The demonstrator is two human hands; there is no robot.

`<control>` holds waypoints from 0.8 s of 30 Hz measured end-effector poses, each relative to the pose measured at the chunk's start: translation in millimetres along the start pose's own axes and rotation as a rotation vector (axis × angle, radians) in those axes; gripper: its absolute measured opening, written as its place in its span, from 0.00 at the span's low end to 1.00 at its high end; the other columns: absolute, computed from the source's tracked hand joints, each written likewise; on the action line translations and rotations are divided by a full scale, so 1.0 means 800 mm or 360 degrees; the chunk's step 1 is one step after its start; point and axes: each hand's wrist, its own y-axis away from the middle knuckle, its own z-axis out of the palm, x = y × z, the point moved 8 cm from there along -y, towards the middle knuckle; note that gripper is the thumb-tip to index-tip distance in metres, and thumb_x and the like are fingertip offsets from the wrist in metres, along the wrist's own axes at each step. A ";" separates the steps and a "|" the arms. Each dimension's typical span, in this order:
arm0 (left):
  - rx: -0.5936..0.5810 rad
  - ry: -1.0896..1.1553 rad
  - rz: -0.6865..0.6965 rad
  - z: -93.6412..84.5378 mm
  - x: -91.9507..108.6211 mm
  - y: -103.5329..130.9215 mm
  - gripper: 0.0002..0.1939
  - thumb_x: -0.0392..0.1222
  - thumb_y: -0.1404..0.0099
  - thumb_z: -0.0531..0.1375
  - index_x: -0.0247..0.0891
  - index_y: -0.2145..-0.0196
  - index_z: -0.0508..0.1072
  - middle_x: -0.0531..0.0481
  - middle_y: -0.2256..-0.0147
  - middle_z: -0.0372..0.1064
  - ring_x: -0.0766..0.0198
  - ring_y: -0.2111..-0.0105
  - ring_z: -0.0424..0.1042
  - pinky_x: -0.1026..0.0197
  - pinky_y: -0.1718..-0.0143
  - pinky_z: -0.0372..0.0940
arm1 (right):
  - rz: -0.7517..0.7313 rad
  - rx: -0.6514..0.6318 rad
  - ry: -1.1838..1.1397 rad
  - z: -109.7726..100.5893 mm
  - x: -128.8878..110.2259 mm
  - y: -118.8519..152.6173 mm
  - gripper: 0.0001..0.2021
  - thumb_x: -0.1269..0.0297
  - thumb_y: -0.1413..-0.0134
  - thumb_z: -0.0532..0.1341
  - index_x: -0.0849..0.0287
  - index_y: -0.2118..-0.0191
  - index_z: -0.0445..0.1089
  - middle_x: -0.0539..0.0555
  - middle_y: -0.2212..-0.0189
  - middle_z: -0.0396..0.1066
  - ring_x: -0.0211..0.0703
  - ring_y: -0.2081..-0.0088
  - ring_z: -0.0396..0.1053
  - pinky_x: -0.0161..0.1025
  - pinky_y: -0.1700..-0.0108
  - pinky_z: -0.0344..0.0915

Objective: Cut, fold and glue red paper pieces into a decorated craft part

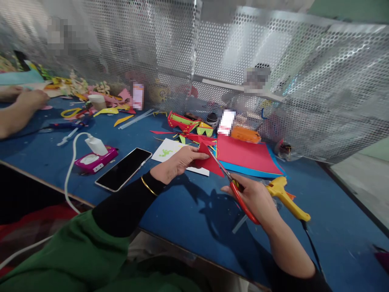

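My left hand [181, 161] pinches a small piece of red paper [212, 163] between thumb and fingers, above the blue table. Red-handled scissors [243, 202] are gripped in my right hand [255, 197], with their blades against the right edge of the red piece. Beneath my left hand lies a white sheet [165, 150] with a green shape on it. Just behind the hands, a stack of red sheets [244, 154] rests over blue ones. A yellow glue gun [285, 196] lies right beside my right hand.
A black phone [124, 168] and a purple power strip [96, 161] with a white charger lie left. Red and green paper shapes [185, 123], an orange box [246, 134] and a lit phone stand by the perforated metal screen [170, 48]. Another person's hands [27, 101] are far left.
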 end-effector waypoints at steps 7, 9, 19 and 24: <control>0.0001 0.0104 -0.0018 -0.001 0.000 0.001 0.05 0.37 0.42 0.69 0.35 0.71 0.78 0.50 0.73 0.75 0.67 0.76 0.72 0.61 0.69 0.66 | 0.0046 -0.0003 -0.0017 0.000 0.001 -0.001 0.25 0.37 0.43 0.57 0.51 0.59 0.78 0.51 0.77 0.72 0.45 0.74 0.69 0.37 0.72 0.58; 0.0025 0.0164 -0.0006 -0.004 0.000 0.000 0.05 0.38 0.41 0.69 0.34 0.70 0.78 0.49 0.71 0.76 0.66 0.74 0.73 0.61 0.68 0.67 | 0.0050 0.0018 -0.0005 -0.001 0.001 -0.002 0.24 0.37 0.43 0.57 0.51 0.59 0.78 0.52 0.76 0.74 0.47 0.72 0.71 0.37 0.71 0.58; 0.0063 0.0324 -0.0008 -0.001 0.001 0.002 0.04 0.34 0.39 0.68 0.35 0.71 0.78 0.50 0.72 0.76 0.66 0.73 0.73 0.60 0.64 0.68 | 0.0094 0.0088 -0.0083 0.000 0.005 0.001 0.24 0.38 0.43 0.59 0.52 0.55 0.76 0.51 0.75 0.73 0.45 0.73 0.69 0.38 0.70 0.59; 0.0170 0.0273 -0.0033 -0.009 0.001 0.002 0.04 0.35 0.41 0.70 0.34 0.71 0.78 0.50 0.73 0.75 0.67 0.75 0.72 0.62 0.69 0.67 | 0.0354 0.0188 -0.0571 0.001 0.030 0.000 0.26 0.37 0.47 0.63 0.56 0.55 0.76 0.46 0.80 0.66 0.41 0.77 0.63 0.38 0.72 0.60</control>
